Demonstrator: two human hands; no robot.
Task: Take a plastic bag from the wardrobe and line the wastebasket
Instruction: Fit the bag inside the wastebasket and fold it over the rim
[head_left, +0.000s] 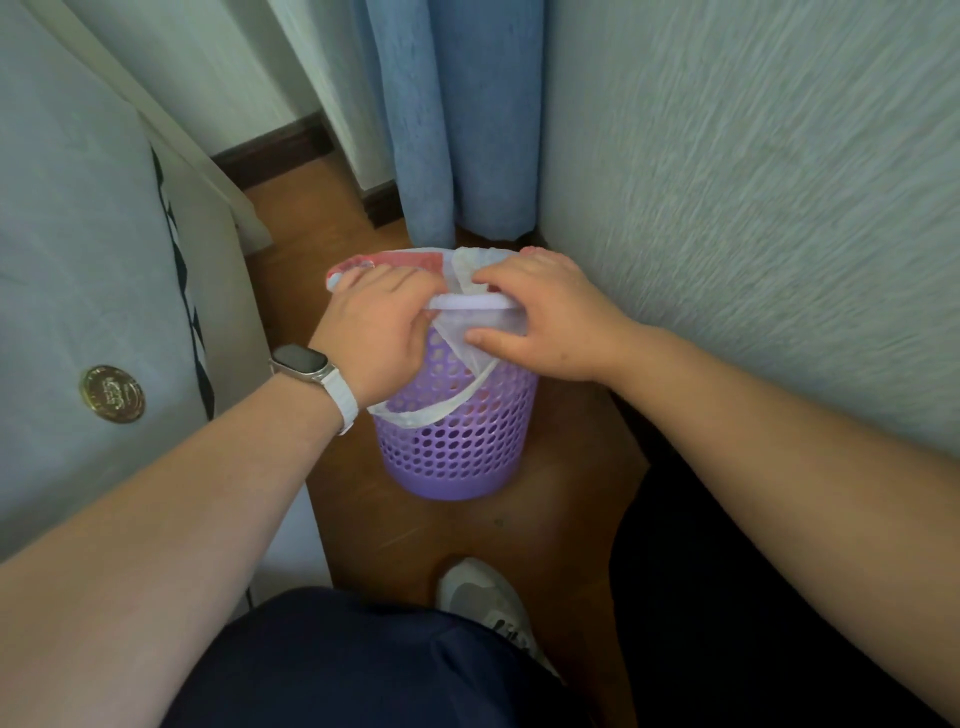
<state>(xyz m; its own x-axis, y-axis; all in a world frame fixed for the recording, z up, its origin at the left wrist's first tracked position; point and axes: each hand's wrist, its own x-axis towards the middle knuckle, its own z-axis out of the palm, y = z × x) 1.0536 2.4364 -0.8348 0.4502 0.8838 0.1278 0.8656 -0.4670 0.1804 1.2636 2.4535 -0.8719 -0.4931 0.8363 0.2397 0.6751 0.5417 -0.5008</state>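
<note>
Presently, head view, sole view on record. Item: plastic bag (457, 330), white film with a red print on its far side, already seated in the mouth of the wastebasket (457, 447), a purple perforated tub standing on the wooden floor (467, 535). Progress, as judged: fetching is done and lining is well advanced; the near edge is folded over the rim, and one bag handle (426, 413) hangs loose down the outer wall below the fingers. Judged outstanding: smoothing the fold and settling the loose handle; whether the film reaches the bottom cannot be told. Left hand (374, 327): palm down, wrist bent, fingers curled together over the rim and gripping the bag edge against it; fingertips hidden inside the basket. Right hand (550, 317): palm down, just beside the left across the rim, fingers bunched on the film above the rim, thumb (488, 339) pressing the folded film to the outer wall, so film and rim are pinched between them. Both forearms reach forward and down. Adjuncts: white wristwatch (306, 364) behind the left-hand fingers; blue curtain (457, 130) beyond the fingertips; textured wall (753, 208) outboard of the right hand; pale shoe (478, 597) nearer the person.
</note>
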